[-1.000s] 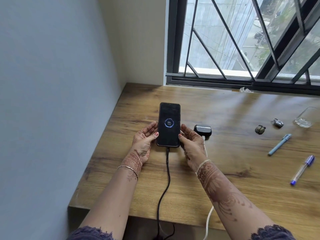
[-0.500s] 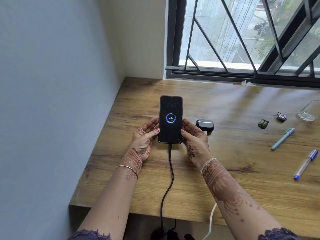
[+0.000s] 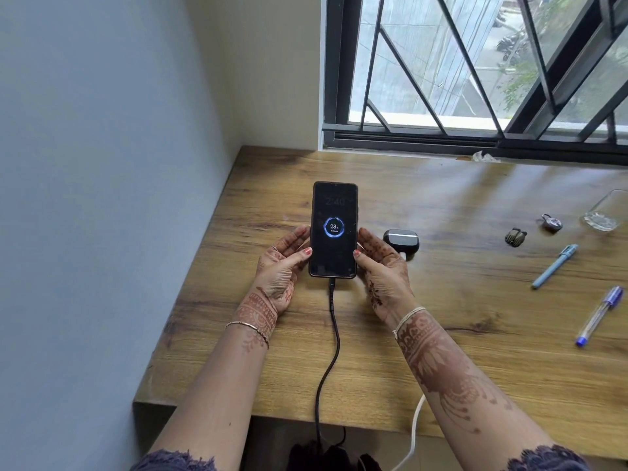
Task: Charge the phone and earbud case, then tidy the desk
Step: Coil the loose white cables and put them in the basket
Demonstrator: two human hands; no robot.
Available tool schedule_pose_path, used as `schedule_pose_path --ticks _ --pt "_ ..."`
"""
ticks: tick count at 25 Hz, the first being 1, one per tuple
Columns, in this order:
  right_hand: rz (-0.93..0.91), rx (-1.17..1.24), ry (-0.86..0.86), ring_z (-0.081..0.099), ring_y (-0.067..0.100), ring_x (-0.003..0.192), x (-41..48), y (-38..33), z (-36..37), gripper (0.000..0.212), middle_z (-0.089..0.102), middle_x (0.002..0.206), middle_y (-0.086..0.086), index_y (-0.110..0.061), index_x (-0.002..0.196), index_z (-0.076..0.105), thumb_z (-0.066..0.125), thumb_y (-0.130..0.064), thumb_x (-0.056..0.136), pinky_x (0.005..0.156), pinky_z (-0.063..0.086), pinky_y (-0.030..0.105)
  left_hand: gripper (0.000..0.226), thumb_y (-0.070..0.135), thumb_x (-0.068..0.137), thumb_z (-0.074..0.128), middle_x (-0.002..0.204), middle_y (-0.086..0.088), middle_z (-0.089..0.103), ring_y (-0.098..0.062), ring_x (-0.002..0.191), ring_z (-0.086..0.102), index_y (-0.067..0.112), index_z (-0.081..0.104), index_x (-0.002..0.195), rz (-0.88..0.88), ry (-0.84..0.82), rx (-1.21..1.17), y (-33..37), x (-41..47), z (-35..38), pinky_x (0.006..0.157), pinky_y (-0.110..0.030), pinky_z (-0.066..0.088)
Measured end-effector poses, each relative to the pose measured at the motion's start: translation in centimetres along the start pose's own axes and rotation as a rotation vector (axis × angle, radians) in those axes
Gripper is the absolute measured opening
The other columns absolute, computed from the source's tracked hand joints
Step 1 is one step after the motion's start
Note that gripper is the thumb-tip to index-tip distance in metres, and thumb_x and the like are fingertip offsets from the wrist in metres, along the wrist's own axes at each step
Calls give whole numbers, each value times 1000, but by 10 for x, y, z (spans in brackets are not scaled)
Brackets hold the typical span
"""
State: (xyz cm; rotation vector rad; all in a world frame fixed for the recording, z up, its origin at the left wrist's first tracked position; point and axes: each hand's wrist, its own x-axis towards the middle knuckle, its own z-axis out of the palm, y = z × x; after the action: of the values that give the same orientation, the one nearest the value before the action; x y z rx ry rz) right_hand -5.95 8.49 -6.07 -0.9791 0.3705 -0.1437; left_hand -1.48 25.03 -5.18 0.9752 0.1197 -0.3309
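Phone, black slab w/ lit screen (image 3: pixel 333 229), sits near the left edge of the wood-grain tabletop (image 3: pixel 441 300), screen up, showing a blue ring w/ "23%" and a faint clock readout above. Left hand (image 3: pixel 282 266) and right hand (image 3: pixel 382 266) bracket its lower half, thumbs pressing the side edges, fingers cupped underneath; both are grasping the phone, though can't tell if its base is lifted or resting on the wood. Black braided cable (image 3: pixel 331 338) is plugged into the phone's bottom end and runs back over the near edge of the tabletop. Small black rounded earbud case w/ glossy lid (image 3: pixel 401 240) lies just beside the right hand's fingers, on the side away from the phone; a white cable (image 3: pixel 415 426) drops off the near edge by the right forearm, its far end hidden behind the hand. Toward the right edge: small dark brass-coloured padlock (image 3: pixel 515 236), a silver padlock (image 3: pixel 552 222), clear glass (image 3: pixel 606 212), light-blue capped pen (image 3: pixel 554 265), clear pen w/ blue cap (image 3: pixel 600 314). Crumpled bit of clear wrapper (image 3: pixel 484 156) at the far edge under the barred window (image 3: pixel 475 79).
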Motion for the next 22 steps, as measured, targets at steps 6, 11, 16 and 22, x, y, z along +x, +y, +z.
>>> schedule_pose_path --ticks 6,11,16,22 --pt "5 25 0 66 23 108 -1 -1 0 42 70 114 9 -7 121 62 63 8 82 75 59 28 40 -17 83 54 106 -5 72 -13 96 69 4 62 116 2 -9 -3 0 1 0 80 -21 57" --pt "11 33 2 66 22 107 0 0 0 40 70 115 8 -9 118 63 64 7 82 70 58 26 40 -16 83 54 105 -4 72 -13 98 69 4 61 117 3 -14 5 0 0 0 90 -26 54" --pt "8 22 -8 64 25 111 2 1 -2 43 68 119 11 -7 122 61 65 6 81 74 58 30 41 -16 83 54 110 -7 70 -14 99 69 3 61 118 -2 -13 3 0 1 0 89 -26 54" --pt "23 31 -15 66 24 109 0 -1 -1 41 69 117 10 -7 122 61 61 8 84 72 58 28 40 -16 83 54 110 -7 70 -13 96 69 3 60 118 1 -6 5 0 1 1 89 -26 54"
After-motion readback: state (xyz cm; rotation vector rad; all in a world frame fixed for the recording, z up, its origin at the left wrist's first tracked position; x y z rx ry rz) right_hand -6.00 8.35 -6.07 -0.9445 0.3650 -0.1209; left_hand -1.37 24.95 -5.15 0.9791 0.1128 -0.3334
